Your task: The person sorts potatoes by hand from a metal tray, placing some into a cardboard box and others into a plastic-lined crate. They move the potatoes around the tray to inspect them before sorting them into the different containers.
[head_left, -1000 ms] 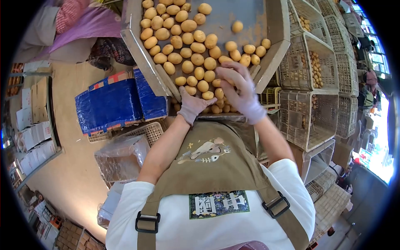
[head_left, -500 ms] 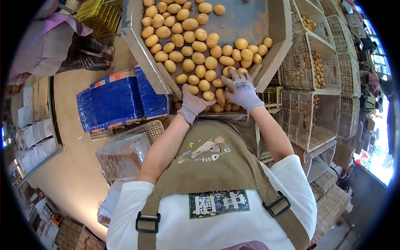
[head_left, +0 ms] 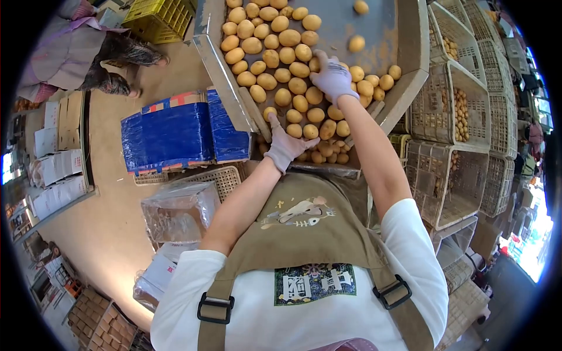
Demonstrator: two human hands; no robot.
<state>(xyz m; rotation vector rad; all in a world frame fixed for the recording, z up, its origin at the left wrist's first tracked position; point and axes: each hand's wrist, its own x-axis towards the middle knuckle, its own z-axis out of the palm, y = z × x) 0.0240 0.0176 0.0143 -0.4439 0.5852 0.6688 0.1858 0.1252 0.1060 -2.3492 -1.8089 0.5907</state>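
Observation:
Many yellow-brown potatoes (head_left: 288, 38) lie on a grey metal sorting tray (head_left: 374, 32) with raised sides that narrow towards me. At the tray's near mouth, my left hand (head_left: 285, 146), in a pale glove, has thumb and fingers spread around the front potatoes. Farther in and to the right, my gloved right hand (head_left: 332, 78) lies over the potatoes, fingers stretched forward and partly hidden. It touches potatoes on its left side. Below the mouth, close to my apron (head_left: 293, 228), more potatoes (head_left: 325, 153) lie in a heap.
Stacked plastic crates (head_left: 436, 181), some with potatoes, line the right side. On the left are a blue-wrapped box (head_left: 167, 140), a plastic-wrapped carton (head_left: 178, 213) and a yellow crate (head_left: 155, 20). A person (head_left: 76, 52) stands at the upper left.
My right hand has moved forward, deeper into the tray over the potatoes. My left hand stays near the mouth with its fingers spread. The whole view has shifted slightly.

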